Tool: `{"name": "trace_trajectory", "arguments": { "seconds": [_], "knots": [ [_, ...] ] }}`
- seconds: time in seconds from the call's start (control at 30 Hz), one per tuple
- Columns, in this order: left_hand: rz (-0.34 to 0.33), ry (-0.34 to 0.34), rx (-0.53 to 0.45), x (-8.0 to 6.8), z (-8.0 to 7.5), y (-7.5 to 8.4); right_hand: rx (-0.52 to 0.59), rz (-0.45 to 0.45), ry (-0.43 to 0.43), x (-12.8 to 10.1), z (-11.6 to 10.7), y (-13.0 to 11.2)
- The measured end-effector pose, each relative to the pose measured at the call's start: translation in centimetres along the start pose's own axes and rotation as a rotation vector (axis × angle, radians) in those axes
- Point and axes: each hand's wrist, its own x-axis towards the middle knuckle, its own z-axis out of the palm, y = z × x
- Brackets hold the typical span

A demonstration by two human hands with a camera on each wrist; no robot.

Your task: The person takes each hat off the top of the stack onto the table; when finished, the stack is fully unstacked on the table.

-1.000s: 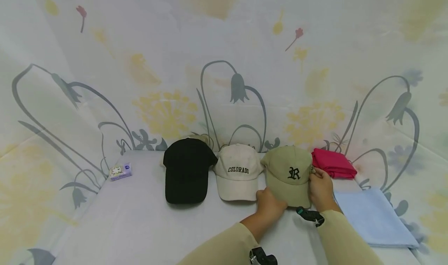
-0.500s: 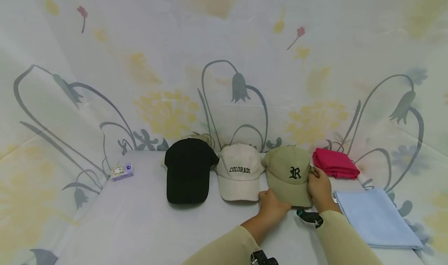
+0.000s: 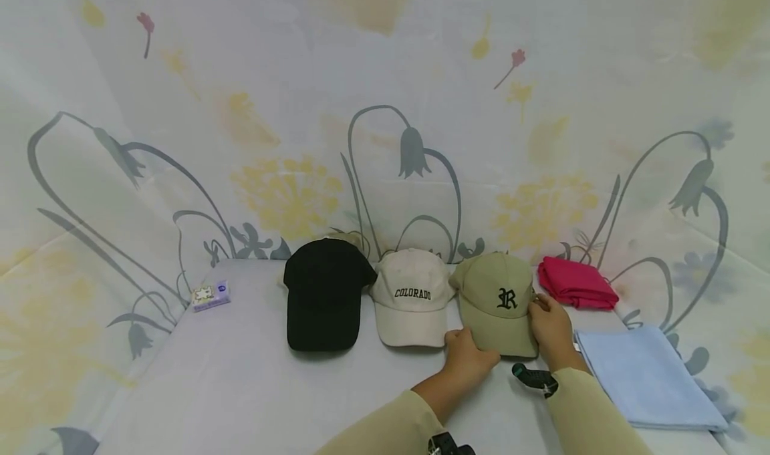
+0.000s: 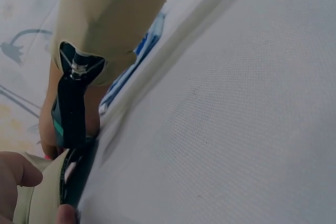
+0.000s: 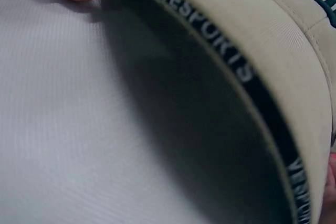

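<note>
An olive-green baseball cap point(image 3: 494, 284) with a black letter R on its front sits at the right end of a row of caps, brim toward me. My left hand point(image 3: 470, 361) pinches the brim's front left edge, thumb above and a finger at the rim in the left wrist view. My right hand point(image 3: 550, 325) holds the cap's right side, its fingertips partly hidden against the cap. In the right wrist view the brim point(image 5: 273, 66) shows a black edging band with white lettering, its underside in shadow.
Left of it stand a cream COLORADO cap point(image 3: 412, 288) and a black cap point(image 3: 325, 294), with another light cap partly hidden behind. A folded red cloth point(image 3: 577, 281) and a folded light-blue cloth point(image 3: 650, 378) lie right. A small purple packet point(image 3: 210, 296) lies far left on the white table point(image 3: 228, 375).
</note>
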Motion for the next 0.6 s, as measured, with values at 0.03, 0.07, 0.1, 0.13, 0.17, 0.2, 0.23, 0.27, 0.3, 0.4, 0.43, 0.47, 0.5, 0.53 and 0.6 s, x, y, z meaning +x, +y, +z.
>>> {"name": "trace_trajectory", "arguments": {
  "seconds": [0.03, 0.07, 0.1, 0.13, 0.17, 0.2, 0.23, 0.27, 0.3, 0.4, 0.43, 0.47, 0.5, 0.53, 0.6],
  "knots": [
    [-0.003, -0.001, 0.000, 0.0, -0.1, -0.1, 0.008, -0.002, 0.006, -0.1, 0.0, -0.1],
    [-0.005, -0.002, 0.002, 0.0, -0.1, -0.1, 0.019, -0.004, 0.014, -0.3, 0.0, -0.1],
    [-0.006, -0.004, 0.001, -0.1, -0.2, -0.2, 0.031, -0.007, 0.023, -0.4, 0.1, -0.2],
    [-0.009, -0.006, 0.001, -0.2, -0.2, -0.2, 0.038, -0.007, 0.034, -0.7, 0.0, -0.3],
    [-0.016, -0.010, 0.001, -0.3, -0.3, -0.2, 0.046, -0.001, 0.042, -0.9, 0.0, -0.4],
    [-0.019, -0.012, 0.003, -0.4, -0.4, -0.2, 0.058, 0.006, 0.049, -1.2, -0.1, -0.4],
    [-0.018, -0.015, 0.006, -0.5, -0.6, -0.2, 0.069, 0.015, 0.056, -1.4, 0.0, -0.6],
    [-0.012, -0.018, 0.011, -0.6, -0.8, -0.2, 0.080, 0.027, 0.064, -1.6, 0.0, -0.7],
    [-0.004, -0.020, 0.015, -0.8, -1.1, -0.2, 0.087, 0.036, 0.073, -1.8, 0.1, -0.9],
    [0.005, -0.029, 0.025, -1.3, -1.6, -0.1, 0.116, 0.043, 0.124, -2.4, 0.1, -1.2],
    [0.011, -0.032, 0.027, -1.5, -1.8, -0.1, 0.125, 0.043, 0.139, -2.6, 0.1, -1.4],
    [0.012, -0.038, 0.024, -1.7, -1.9, -0.1, 0.127, 0.031, 0.153, -2.8, 0.1, -1.4],
    [0.011, -0.045, 0.022, -2.0, -2.1, -0.1, 0.130, 0.021, 0.165, -3.0, 0.1, -1.5],
    [0.007, -0.053, 0.020, -2.2, -2.3, -0.2, 0.138, 0.015, 0.171, -3.3, 0.1, -1.5],
    [-0.002, -0.073, 0.016, -2.8, -3.0, -0.4, 0.146, 0.014, 0.169, -4.1, 0.3, -1.5]
  ]
}}
